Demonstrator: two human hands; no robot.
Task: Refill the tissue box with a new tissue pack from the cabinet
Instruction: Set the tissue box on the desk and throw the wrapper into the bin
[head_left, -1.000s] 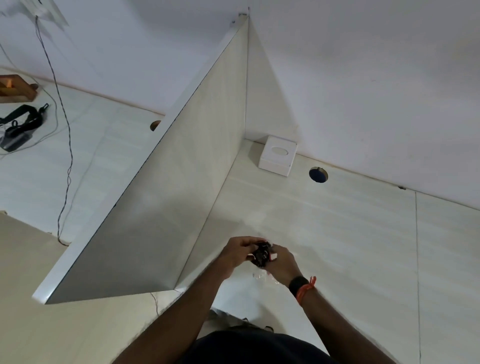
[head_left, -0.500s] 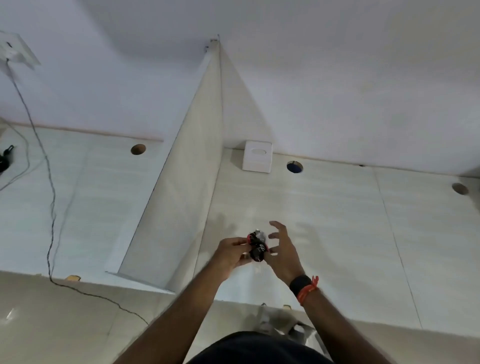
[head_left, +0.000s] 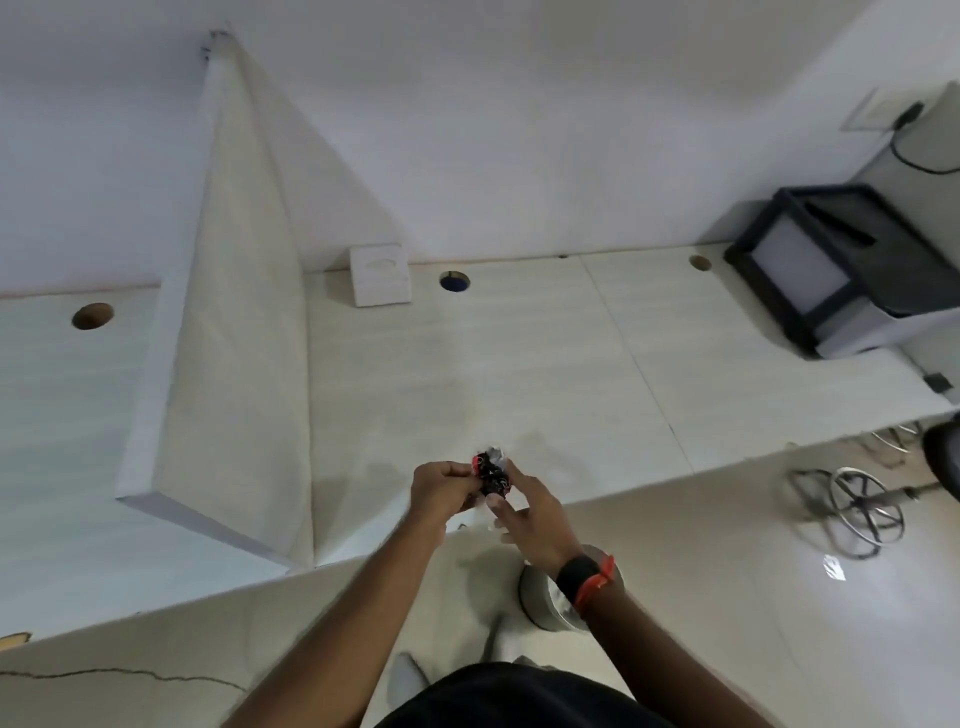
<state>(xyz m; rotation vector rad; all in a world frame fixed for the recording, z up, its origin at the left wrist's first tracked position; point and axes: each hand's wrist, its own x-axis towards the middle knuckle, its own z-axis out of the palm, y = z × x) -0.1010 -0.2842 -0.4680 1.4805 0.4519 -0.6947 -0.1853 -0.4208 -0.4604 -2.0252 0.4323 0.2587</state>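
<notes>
Black-and-red crumpled wrapper (head_left: 491, 474) pinched between my left hand (head_left: 442, 492) and right hand (head_left: 535, 519) fingers; white square tissue box (head_left: 381, 274) on table (head_left: 519, 364) well beyond them.

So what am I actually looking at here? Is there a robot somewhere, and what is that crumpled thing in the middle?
There is no robot. A person wears a wide-angle camera on the head, so you look down along both arms. The left hand and right hand together pinch a small crumpled wrapper, black, red and white; what it is exactly I cannot tell. Beneath lies a pale desk with an upright divider panel. At the back, against the wall, stands the white tissue box, beside a round cable hole. A black-framed box sits far right. A bin stands on the floor.
</notes>
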